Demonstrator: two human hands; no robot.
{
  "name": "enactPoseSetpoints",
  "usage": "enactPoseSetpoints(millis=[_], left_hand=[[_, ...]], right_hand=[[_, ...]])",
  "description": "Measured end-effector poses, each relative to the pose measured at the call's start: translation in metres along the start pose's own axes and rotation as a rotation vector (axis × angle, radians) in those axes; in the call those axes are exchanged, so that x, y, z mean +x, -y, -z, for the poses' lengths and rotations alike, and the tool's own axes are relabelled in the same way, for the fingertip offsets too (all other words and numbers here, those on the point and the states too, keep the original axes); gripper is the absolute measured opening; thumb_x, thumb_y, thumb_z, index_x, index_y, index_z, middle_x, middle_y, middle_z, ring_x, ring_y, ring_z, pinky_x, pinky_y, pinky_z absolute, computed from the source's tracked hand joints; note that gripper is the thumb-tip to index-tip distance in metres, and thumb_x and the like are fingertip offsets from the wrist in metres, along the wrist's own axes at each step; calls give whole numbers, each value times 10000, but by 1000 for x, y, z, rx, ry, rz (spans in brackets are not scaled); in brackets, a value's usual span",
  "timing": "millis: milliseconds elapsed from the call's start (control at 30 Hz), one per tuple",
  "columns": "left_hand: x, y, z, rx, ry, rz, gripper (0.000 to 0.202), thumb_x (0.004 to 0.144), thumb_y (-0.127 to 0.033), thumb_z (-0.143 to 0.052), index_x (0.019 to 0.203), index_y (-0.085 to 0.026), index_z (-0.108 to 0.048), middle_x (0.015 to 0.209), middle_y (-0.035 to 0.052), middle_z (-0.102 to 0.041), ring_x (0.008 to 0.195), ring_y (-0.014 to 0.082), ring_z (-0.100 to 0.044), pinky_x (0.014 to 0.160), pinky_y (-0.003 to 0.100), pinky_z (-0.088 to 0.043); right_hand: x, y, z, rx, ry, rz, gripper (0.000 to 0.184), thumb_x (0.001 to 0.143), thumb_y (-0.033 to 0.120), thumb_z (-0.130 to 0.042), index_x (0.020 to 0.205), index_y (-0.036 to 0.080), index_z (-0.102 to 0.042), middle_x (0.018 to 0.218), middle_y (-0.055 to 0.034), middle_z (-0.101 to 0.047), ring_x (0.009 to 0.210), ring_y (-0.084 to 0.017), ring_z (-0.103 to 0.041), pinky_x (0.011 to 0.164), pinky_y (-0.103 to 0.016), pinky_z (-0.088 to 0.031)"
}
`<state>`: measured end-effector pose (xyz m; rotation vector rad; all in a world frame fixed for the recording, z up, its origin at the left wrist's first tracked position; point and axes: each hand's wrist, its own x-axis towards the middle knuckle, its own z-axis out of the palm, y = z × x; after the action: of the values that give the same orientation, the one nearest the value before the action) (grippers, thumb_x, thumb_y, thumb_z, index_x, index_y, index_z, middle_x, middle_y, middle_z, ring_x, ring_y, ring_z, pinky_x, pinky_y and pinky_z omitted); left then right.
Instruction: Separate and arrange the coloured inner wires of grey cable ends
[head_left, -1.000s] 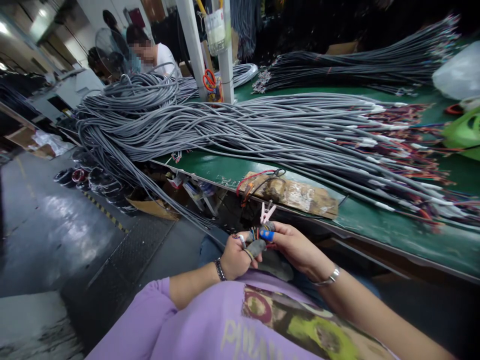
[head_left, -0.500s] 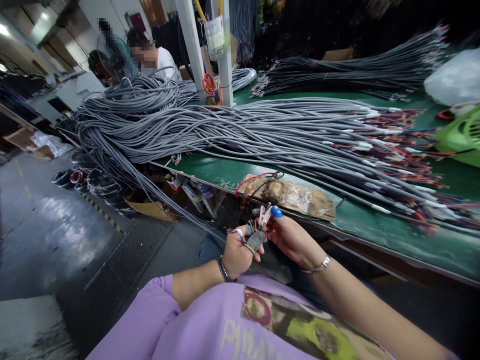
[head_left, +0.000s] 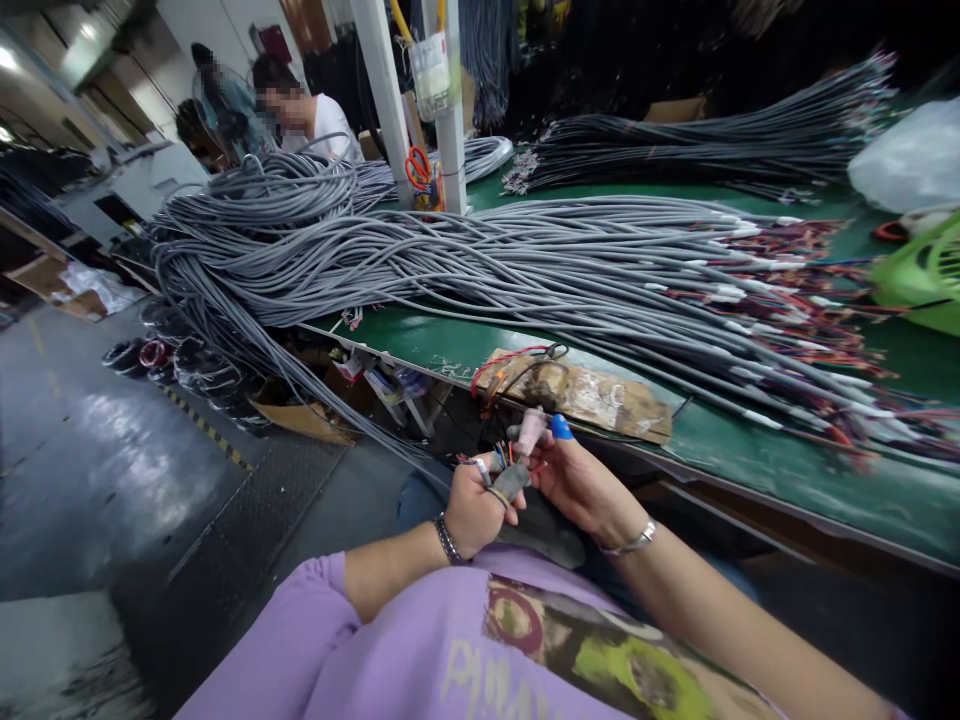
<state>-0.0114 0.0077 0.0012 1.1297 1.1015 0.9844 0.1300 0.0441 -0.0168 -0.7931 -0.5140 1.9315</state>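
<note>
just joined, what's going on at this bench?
A person in a purple shirt is handling thin coloured wires, pinched in the left hand. The right hand is close by, with a blurred pale pink clip at its fingers; I can't tell how firmly it's held. Grey cables lie along the green bench, stripped ends to the right. A co-worker in white is behind them.

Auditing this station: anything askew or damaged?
The board by the near edge of the bench looks scuffed and patched. Some grey cables droop off the bench, while most lie on top. No clear spill visible.
</note>
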Motion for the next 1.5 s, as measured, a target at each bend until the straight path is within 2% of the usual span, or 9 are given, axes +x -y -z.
enactPoseSetpoints(millis=[100,200,433,667,1033,1167,1267,1367,1500], left_hand=[[-4,0,4,-8,-11,20,467,761,-601,-614,658,-151,-543,514,-19,-548,349,59,-451,354,181,-317],[-7,2,8,5,-22,10,468,763,-595,-617,637,-152,-536,509,-14,-548,355,62,-456,360,182,-317],[-9,7,9,29,-7,-5,485,763,-629,-594,658,-159,-529,533,-9,-562,379,70,-476,382,186,-347],[-12,10,12,87,-14,-83,391,773,-524,-646,691,-150,-564,551,-8,-576,392,73,-493,394,191,-362],[-3,12,12,-10,-159,-56,431,817,-576,-569,713,-160,-535,530,-42,-541,363,56,-479,361,169,-323],[-1,11,12,-29,-187,-68,457,793,-612,-574,732,-160,-545,528,-42,-544,354,53,-470,353,167,-316],[-1,8,10,-44,-176,-71,467,781,-624,-579,743,-159,-553,526,-40,-548,349,52,-463,347,169,-317],[0,4,6,-40,-139,-67,460,779,-618,-589,750,-160,-551,533,-38,-552,357,56,-473,349,169,-332],[1,2,2,-23,-98,-65,442,800,-599,-579,749,-162,-541,541,-37,-558,358,55,-475,346,165,-337]], right_hand=[[-11,-1,10,-77,56,-48,417,666,599,-746,764,197,-696,751,-30,-661,672,-143,-591,654,-278,-502],[-23,-5,15,-204,72,-48,389,596,484,-842,807,185,-708,767,-32,-656,679,-143,-575,655,-288,-488],[-29,-11,-1,-445,-46,170,276,626,403,-828,688,178,-682,634,0,-593,591,-124,-471,588,-275,-385],[-24,-16,-9,-329,-87,98,264,627,379,-810,653,185,-632,588,19,-554,552,-118,-452,567,-276,-371],[-26,-14,-13,-343,-114,126,245,604,361,-820,699,178,-688,672,-11,-602,593,-122,-463,568,-261,-389],[-21,-11,-3,-212,-81,73,253,639,395,-801,704,189,-670,640,-7,-588,590,-133,-494,582,-274,-433],[-14,-3,4,-112,-104,9,320,700,519,-732,740,207,-669,708,-31,-634,615,-151,-547,596,-288,-473],[-6,6,2,-83,-61,-38,405,741,616,-655,772,212,-680,743,-37,-654,640,-151,-578,611,-279,-486],[0,11,-9,-93,-7,-2,382,718,569,-715,775,193,-694,705,-23,-643,625,-138,-563,608,-264,-479]])
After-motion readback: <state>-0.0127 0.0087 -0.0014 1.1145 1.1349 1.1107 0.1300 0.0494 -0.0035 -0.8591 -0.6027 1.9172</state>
